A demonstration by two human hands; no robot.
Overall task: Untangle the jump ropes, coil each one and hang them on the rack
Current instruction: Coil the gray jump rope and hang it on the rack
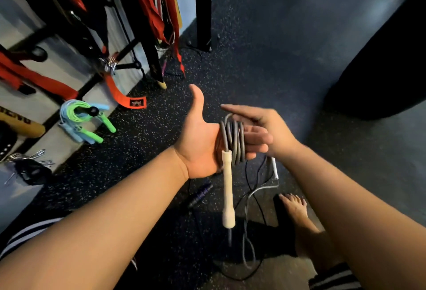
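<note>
Dark speckled rubber flooring (276, 47) runs under everything, and in the upper left of the frame a black metal rack (136, 65) is hung with red and orange straps. At the left edge a light blue and a green jump rope (78, 114) hang coiled on one of its pegs, so that part of the job looks done.

Mid-frame, the person's left hand (200, 144) is held palm up with the thumb out and the fingers straight. It serves as a spool, since the thick grey jump rope (234, 142) is wound round those fingers in several tight turns. Its pale wooden handle (228, 186) dangles below the palm, left free so the weight keeps the first turn from slipping.

The right hand (274, 128) sits just behind the coil with the forefinger stretched over the top, placed as if to guide the next wrap. I cannot tell whether it pinches the cord. The rest of the grey rope trails down to the floor in the lower middle, so coiling seems partway along.

Below lies a purple-handled rope with a thin black cord (200, 194), uncoiled, near a bare foot (295, 209).
</note>
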